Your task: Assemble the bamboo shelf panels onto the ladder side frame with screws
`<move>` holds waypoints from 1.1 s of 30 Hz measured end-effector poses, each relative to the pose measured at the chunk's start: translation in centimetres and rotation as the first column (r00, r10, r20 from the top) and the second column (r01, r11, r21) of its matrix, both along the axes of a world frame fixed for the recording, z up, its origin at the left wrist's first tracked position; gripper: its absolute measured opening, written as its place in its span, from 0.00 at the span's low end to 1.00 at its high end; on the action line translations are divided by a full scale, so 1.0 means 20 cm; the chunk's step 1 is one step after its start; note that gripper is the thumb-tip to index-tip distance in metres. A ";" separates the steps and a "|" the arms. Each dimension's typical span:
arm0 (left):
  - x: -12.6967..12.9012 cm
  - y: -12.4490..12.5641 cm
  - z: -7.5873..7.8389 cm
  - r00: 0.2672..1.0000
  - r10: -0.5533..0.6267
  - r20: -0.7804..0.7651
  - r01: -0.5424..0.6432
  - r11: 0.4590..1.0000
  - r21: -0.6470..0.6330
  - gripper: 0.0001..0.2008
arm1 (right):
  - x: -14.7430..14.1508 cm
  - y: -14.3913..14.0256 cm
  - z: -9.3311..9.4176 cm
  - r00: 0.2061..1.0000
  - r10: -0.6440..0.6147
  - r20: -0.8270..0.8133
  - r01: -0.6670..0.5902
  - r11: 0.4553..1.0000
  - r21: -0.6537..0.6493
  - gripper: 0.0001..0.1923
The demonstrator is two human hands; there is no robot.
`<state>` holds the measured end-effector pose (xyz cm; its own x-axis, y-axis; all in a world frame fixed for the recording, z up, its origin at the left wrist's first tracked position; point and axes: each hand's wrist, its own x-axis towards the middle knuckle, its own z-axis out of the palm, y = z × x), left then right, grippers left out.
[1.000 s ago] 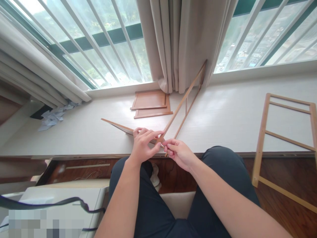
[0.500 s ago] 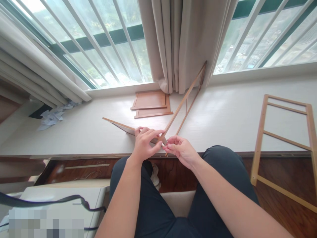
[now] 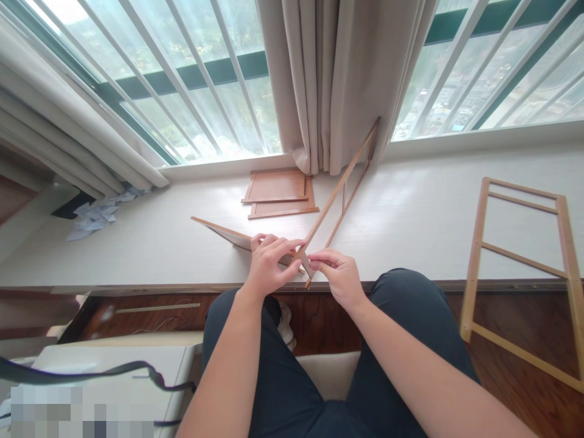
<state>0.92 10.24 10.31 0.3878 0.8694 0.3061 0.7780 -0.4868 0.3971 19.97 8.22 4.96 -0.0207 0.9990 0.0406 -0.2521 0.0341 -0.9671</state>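
My left hand (image 3: 271, 261) grips the corner where a wooden frame (image 3: 335, 190) meets a wooden panel (image 3: 219, 229). Its fingers lie over the panel's top edge, while the index finger and thumb close around the frame's near end. The frame stands on edge and slants away to the curtain; the panel stands on edge and runs off to the left. At the frame's near end my right hand (image 3: 340, 275) is closed in a pinch just right of my left thumb. Whatever lies between those fingertips is too small to make out.
Two stacked wooden panels (image 3: 277, 185) lie on the white ledge (image 3: 424, 225) near the curtain (image 3: 314, 85). Another wooden frame (image 3: 524, 260) leans against the ledge at right. Paper scraps (image 3: 93, 216) lie at far left. A white cabinet (image 3: 114, 365) stands at lower left.
My right hand has shifted slightly right, its fingers now drawn together in a tighter pinch. My left hand keeps its hold on the frame and panel.
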 end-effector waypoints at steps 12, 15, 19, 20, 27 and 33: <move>-0.02 0.00 0.03 0.998 -0.050 -0.033 0.048 0.998 -0.052 0.18 | -0.09 0.00 0.01 0.990 0.035 -0.138 -0.045 0.996 -0.076 0.15; -0.03 0.00 0.03 0.997 -0.068 -0.030 0.067 0.997 -0.049 0.18 | -0.08 0.01 0.03 0.987 0.061 -0.147 -0.075 0.993 -0.088 0.14; -0.04 0.00 0.03 0.996 -0.087 -0.020 0.086 0.995 -0.050 0.19 | -0.07 0.01 0.03 0.979 0.112 -0.169 -0.130 0.987 -0.099 0.13; -0.04 0.00 0.03 0.996 -0.093 -0.017 0.092 0.994 -0.051 0.19 | -0.07 0.01 0.02 0.975 0.128 -0.182 -0.147 0.985 -0.094 0.12; -0.06 0.00 0.04 0.992 -0.128 -0.019 0.127 0.989 -0.076 0.22 | -0.05 -0.01 -0.01 0.950 0.219 -0.222 -0.233 0.972 -0.041 0.09; -0.08 0.00 0.06 0.980 -0.195 0.032 0.198 0.975 -0.100 0.23 | -0.06 -0.01 -0.02 0.949 0.208 -0.237 -0.225 0.973 -0.046 0.08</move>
<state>-0.73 10.22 11.53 0.5483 0.8040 0.2303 0.6616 -0.5854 0.4686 18.85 7.97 4.56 -0.2354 0.9719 -0.0014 -0.4605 -0.1128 -0.8805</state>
